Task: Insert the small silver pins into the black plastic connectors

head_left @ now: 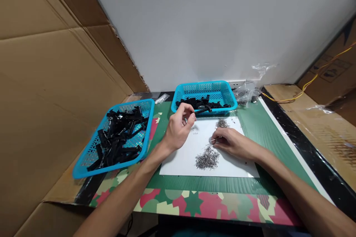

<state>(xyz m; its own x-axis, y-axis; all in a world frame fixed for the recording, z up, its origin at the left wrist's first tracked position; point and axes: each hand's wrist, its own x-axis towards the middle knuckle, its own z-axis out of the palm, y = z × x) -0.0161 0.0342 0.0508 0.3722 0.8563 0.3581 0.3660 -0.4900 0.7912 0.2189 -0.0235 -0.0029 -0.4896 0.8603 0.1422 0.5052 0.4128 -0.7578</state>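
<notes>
Blue perforated plastic baskets at nine [149,127] and twelve o'clock [232,96] hold black plastic parts [119,137]. The left hand [178,127] pinches a slim black plastic piece [203,110] just before the twelve-o'clock basket; the right hand's [226,141] fingertips grasp a thin metal pin [216,139] above the white sheet [178,161].

Illumination even, moderately bright; source outside the view. Soft shading noted on the white wall [211,26]. Glare present on the clear plastic bag [247,92]. Wide-angle distortion bends lines toward the edges. Upper right corner dark. Small metal pieces [207,158] poorly resolved.
</notes>
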